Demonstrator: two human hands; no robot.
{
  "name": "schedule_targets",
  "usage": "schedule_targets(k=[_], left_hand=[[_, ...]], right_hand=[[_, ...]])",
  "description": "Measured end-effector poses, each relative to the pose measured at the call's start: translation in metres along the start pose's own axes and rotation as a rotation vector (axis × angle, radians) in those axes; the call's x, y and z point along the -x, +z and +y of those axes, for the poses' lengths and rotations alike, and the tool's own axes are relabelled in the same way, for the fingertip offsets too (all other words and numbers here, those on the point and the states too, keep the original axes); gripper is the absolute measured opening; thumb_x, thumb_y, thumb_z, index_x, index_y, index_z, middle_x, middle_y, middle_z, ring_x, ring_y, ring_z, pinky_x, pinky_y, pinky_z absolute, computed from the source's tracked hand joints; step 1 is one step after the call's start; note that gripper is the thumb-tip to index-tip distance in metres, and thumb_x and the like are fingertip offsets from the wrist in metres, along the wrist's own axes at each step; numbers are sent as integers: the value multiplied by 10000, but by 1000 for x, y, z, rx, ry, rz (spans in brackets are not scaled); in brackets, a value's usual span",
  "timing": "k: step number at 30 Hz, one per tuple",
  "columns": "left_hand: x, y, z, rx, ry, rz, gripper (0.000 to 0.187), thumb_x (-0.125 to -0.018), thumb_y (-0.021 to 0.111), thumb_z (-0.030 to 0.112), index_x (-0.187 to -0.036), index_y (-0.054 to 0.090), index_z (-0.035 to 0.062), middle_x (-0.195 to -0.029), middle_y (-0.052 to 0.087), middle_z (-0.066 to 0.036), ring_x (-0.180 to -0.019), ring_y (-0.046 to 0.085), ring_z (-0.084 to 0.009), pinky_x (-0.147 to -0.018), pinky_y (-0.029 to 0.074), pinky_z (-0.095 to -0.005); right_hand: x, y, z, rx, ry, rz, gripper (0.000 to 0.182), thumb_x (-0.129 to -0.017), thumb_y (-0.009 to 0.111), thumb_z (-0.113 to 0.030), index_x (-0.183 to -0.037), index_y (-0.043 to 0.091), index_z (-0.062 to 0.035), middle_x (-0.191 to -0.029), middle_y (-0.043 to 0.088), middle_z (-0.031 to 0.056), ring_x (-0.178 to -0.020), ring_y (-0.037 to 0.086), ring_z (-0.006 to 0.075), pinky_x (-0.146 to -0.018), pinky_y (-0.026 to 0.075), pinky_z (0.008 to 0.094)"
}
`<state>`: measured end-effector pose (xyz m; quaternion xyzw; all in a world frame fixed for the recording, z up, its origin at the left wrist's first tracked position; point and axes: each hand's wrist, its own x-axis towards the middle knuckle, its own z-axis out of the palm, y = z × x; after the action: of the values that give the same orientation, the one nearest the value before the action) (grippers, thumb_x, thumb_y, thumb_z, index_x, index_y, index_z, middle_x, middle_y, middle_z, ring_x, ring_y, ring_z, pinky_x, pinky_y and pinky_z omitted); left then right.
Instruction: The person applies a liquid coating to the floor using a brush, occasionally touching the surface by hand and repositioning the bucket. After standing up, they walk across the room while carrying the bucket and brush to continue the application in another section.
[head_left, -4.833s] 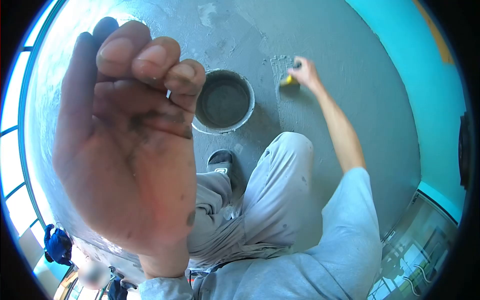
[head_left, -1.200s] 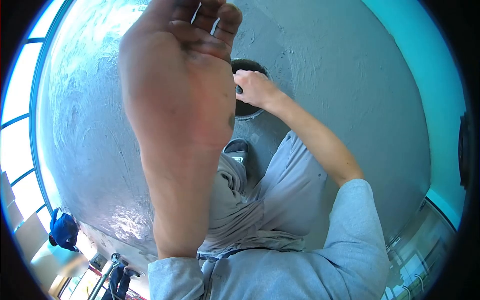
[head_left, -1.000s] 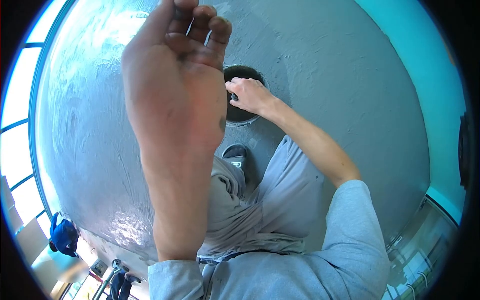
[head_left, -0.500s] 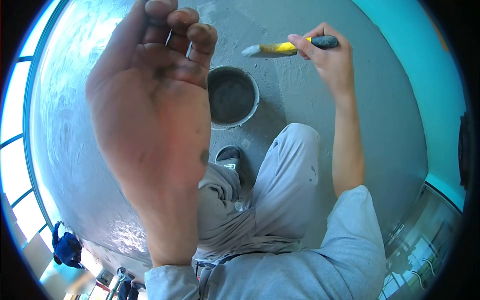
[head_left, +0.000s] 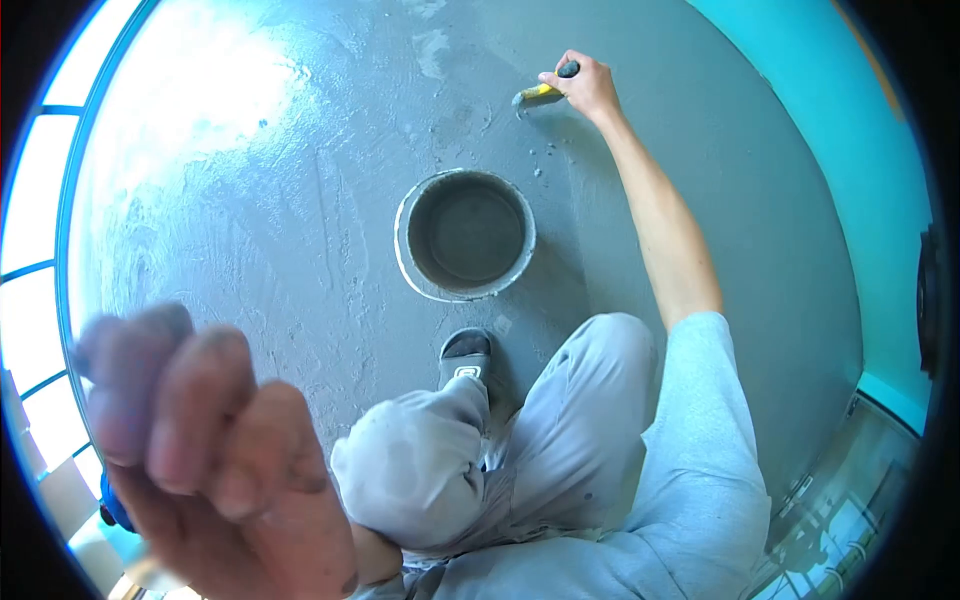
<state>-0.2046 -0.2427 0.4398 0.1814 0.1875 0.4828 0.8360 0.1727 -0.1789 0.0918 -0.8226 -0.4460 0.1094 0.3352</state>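
Lowered, the left hand (head_left: 225,460) is nearer than the brush (head_left: 538,95), right-held.

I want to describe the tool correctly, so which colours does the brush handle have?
The handle looks yellow near the bristles, black at its end, in the head view.

From here I see the bucket (head_left: 468,232) standing on the floor (head_left: 350,240), just beyond the slipper (head_left: 466,352), with the brush (head_left: 540,95) beyond it to the right.

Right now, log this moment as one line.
right hand: gripping brush near floor | left hand: fingers curled | bucket: upright on floor, grey material inside
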Motion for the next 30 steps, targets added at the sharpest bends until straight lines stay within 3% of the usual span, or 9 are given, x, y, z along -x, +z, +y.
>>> schedule_targets(k=[4, 7, 9, 14, 17, 20, 23, 26, 30], left_hand=[[18, -66, 2, -184, 6, 98, 229, -974, 461, 59, -1191, 390, 62, -963, 426, -47, -812, 428, -150, -706, 398, -291], [26, -140, -3, -355, -69, 336, 222, -958, 501, 87, -1175, 457, 67, -971, 482, -46, -840, 467, -147, -723, 419, -277], [27, -192, -13, -470, -107, 464, 204, -955, 530, 130, -1147, 496, 71, -991, 521, -46, -880, 512, -141, -751, 440, -280], [18, -264, -53, -604, -246, 635, 243, -947, 569, 216, -1135, 519, 71, -1052, 563, -49, -954, 569, -135, -793, 484, -307], [3, -264, -78, -638, -294, 541, 344, -966, 523, 248, -1230, 478, 32, -1200, 532, -106, -1064, 567, -201, -871, 515, -358], [-13, -266, -91, -645, -333, 435, 451, -973, 499, 267, -1325, 415, -3, -1314, 470, -151, -1158, 538, -248, -933, 507, -380], [-22, -269, -98, -628, -353, 392, 469, -973, 495, 277, -1334, 410, -11, -1315, 468, -155, -1166, 530, -244, -925, 509, -375], [-26, -275, -102, -694, -364, 366, 472, -975, 489, 285, -1331, 414, -16, -1315, 466, -156, -1171, 527, -244, -927, 504, -378], [-27, -277, -103, -680, -367, 380, 471, -977, 483, 291, -1326, 419, -19, -1302, 475, -149, -1172, 527, -238, -930, 498, -382]], right_hand=[[-32, 33, 16, 12, -38, 73, 361, -732, 805, -355, -827, 613, -64, -708, 653, 121, -672, 633, 272, -622, 500, 394], [-5, 37, 22, 37, -63, 86, 322, -750, 780, -303, -834, 592, -55, -761, 638, 152, -734, 628, 315, -662, 498, 401], [45, 29, 35, 61, -271, 30, 303, -760, 754, -267, -814, 567, -35, -787, 600, 156, -755, 605, 327, -664, 482, 404], [194, -41, 8, 89, -106, -279, 247, -766, 728, -191, -779, 558, -13, -785, 559, 154, -731, 582, 330, -639, 463, 391], [214, -63, -18, 100, -9, -454, 243, -757, 738, -178, -772, 561, -11, -768, 570, 164, -729, 589, 326, -649, 467, 384], [158, -53, -19, 125, -143, -526, 240, -756, 741, -167, -776, 567, -4, -725, 592, 174, -681, 608, 304, -620, 472, 386], [57, -21, -41, 90, 188, -596, 263, -759, 746, -174, -840, 582, 15, -639, 632, 156, -571, 626, 246, -525, 480, 394], [-57, 33, -9, 280, -12, -355, 435, -701, 779, -331, -1000, 661, -38, -738, 679, 164, -699, 673, 271, -647, 538, 385], [-137, 45, -13, 230, -58, -88, 402, -683, 797, -374, -915, 665, -73, -780, 688, 151, -735, 669, 285, -671, 529, 401]])
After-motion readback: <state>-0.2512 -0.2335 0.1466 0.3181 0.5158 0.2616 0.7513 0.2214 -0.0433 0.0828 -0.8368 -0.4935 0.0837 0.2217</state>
